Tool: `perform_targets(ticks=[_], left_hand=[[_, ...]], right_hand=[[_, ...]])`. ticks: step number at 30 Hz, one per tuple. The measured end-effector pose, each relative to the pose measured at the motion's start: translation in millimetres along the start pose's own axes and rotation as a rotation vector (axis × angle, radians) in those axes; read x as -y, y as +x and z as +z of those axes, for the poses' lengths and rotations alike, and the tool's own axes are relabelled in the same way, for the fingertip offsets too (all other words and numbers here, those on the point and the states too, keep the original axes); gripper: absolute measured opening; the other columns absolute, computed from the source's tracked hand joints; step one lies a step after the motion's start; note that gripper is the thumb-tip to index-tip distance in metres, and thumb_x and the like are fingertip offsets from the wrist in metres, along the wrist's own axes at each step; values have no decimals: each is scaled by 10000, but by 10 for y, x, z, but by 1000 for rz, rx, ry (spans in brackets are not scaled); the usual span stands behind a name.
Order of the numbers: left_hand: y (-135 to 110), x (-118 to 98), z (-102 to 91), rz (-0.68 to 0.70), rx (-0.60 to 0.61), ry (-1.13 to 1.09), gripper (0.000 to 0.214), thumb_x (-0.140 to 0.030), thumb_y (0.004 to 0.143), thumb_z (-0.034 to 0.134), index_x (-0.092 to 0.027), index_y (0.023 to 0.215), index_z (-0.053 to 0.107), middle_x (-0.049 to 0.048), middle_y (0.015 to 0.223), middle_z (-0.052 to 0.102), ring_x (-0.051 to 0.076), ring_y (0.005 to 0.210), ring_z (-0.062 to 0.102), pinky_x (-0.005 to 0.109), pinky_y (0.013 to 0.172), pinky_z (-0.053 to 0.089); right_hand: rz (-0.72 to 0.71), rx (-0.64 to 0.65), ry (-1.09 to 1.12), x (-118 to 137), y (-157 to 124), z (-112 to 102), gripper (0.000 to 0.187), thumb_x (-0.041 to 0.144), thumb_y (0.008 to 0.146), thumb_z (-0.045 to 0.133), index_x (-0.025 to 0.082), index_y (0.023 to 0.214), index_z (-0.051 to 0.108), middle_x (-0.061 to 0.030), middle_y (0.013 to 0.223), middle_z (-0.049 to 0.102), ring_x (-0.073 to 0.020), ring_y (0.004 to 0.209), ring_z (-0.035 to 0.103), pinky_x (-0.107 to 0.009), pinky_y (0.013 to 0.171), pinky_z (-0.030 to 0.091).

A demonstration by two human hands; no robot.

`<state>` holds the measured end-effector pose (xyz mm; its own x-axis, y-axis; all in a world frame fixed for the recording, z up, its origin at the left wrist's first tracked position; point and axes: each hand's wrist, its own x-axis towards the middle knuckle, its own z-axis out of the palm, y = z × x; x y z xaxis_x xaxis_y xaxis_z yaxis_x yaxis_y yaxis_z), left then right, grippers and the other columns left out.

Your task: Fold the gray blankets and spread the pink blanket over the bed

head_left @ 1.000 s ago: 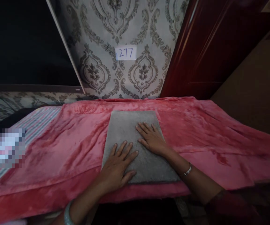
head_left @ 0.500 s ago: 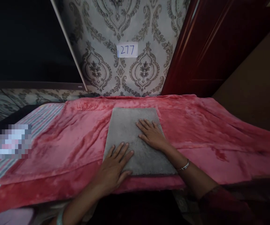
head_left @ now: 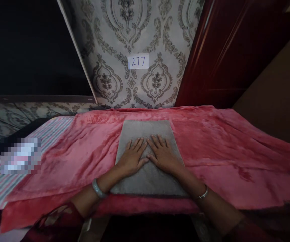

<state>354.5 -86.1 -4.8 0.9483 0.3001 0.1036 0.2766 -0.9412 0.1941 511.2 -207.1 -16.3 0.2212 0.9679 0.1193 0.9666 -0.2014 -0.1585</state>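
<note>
A grey plush cloth (head_left: 145, 183), roughly rectangular, lies flat on a pink fleece blanket (head_left: 225, 144). My left hand (head_left: 132, 158) rests palm down on the left-middle part of the cloth, fingers spread and pointing away from me. Beside it, my right hand (head_left: 163, 154) also lies palm down on the cloth, fingers apart. The two thumbs come close to each other near the cloth's middle, and nothing is held in either hand. A bangle sits on each wrist.
Striped fabric (head_left: 51, 132) shows at the left of the blanket, with a blurred-out item (head_left: 21, 156) on it. A dark screen (head_left: 34, 50) stands at the back left. Behind are patterned wallpaper with a paper label (head_left: 138, 61) reading 277 and a dark red wooden panel (head_left: 217, 53).
My left hand has slid forward and right across the cloth, close to my right hand. My right hand stays near the same spot on the cloth. The view has tilted slightly upward.
</note>
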Motion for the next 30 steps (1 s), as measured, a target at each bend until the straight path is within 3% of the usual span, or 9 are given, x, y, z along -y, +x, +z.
perform_targets(ticks=[6, 12, 20, 22, 26, 30], left_hand=[[-71, 80, 149, -55, -57, 63, 728, -578, 992, 434, -200, 1595, 284, 162, 1677, 207, 315, 1556, 162, 597, 1242, 172], [-146, 195, 109, -235, -59, 116, 826, -648, 963, 424, -119, 1585, 298, 239, 1660, 194, 361, 1551, 152, 604, 1234, 174], [-344, 497, -78, -376, -11, 151, 789, -613, 973, 379, -93, 1564, 338, 225, 1645, 259, 372, 1544, 182, 653, 1210, 170], [-252, 519, -167, -392, -36, 158, 739, -570, 979, 390, -100, 1550, 372, 225, 1640, 274, 373, 1544, 183, 647, 1210, 179], [193, 434, -305, -253, -45, 114, 684, -501, 993, 402, -134, 1568, 343, 199, 1646, 280, 333, 1544, 206, 606, 1227, 174], [666, 380, -249, -156, -21, 96, 653, -501, 1002, 399, -183, 1570, 347, 176, 1661, 254, 341, 1548, 185, 623, 1215, 170]], right_hand=[[-16, -34, -7, -23, 0, 56, 688, 548, 1009, 399, 230, 1609, 290, -97, 1684, 162, -362, 1549, 114, -608, 1224, 127], [-14, -48, 8, -29, -3, 62, 691, 587, 1008, 367, 250, 1607, 296, -93, 1681, 190, -352, 1550, 117, -615, 1223, 121], [-12, -30, 48, -34, -7, 63, 695, 584, 1004, 378, 239, 1604, 308, -102, 1682, 183, -358, 1550, 113, -611, 1222, 110], [-17, -8, 73, -56, 37, 5, 683, 569, 1004, 391, 240, 1599, 320, -104, 1677, 205, -346, 1548, 140, -594, 1222, 139], [39, -31, 85, -164, 256, -207, 614, 470, 1031, 370, 195, 1580, 361, -141, 1643, 295, -307, 1520, 262, -527, 1211, 229], [179, -105, 2, -321, 484, -247, 607, 486, 1024, 399, 215, 1567, 390, -133, 1637, 316, -350, 1512, 264, -570, 1198, 218]])
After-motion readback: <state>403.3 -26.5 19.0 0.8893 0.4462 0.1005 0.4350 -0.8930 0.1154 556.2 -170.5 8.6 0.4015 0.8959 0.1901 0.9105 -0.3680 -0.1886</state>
